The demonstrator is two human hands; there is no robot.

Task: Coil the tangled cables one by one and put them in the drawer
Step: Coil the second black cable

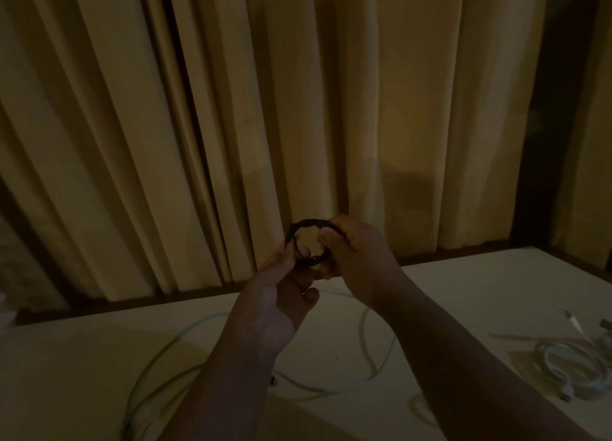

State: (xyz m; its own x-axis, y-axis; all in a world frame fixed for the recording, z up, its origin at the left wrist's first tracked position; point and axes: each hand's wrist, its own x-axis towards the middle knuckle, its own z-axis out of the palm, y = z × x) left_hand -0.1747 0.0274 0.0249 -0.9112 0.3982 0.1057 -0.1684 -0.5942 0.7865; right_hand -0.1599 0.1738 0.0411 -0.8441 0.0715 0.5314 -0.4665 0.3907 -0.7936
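A black cable (306, 226) is wound into a small round coil and held up above the table. My left hand (281, 295) pinches the coil's left and lower side. My right hand (354, 251) grips its right side, thumb over the strands. On the pale table (463, 281) below lie a long loose greenish cable (159, 351) and a whitish cable (367, 348) that loop under my arms. A white cable bundle (569, 361) lies at the right edge. No drawer is in view.
Beige curtains (298, 109) hang right behind the table's far edge. A dark frame (536, 142) stands at the right. Small plugs and connectors (576, 321) lie near the white bundle. The light is dim.
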